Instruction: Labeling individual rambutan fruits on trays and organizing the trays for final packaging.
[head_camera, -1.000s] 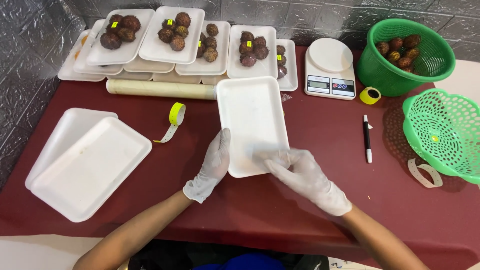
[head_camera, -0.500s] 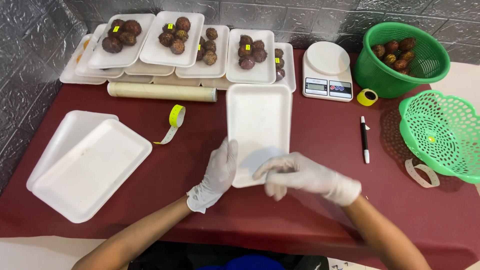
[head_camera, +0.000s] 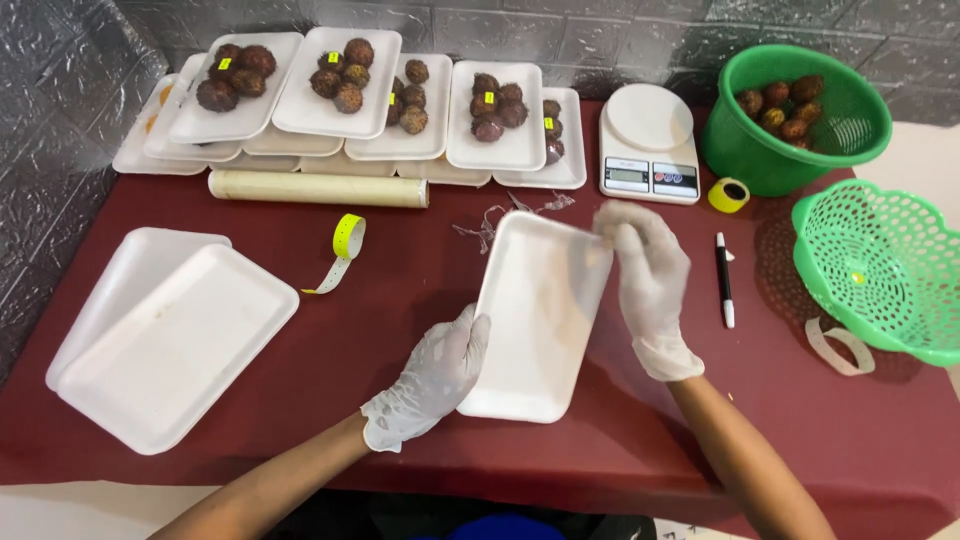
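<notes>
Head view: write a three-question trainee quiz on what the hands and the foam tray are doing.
1. True or false: the left hand rests on the near left edge of the empty white foam tray.
2. Where is the right hand? A) in the green basket B) at the tray's far right corner, pinching thin clear film C) on the scale
3. Fill in: the black marker lies between the tray and the empty green ____.

Key: 1 true; 2 B; 3 basket.
</notes>
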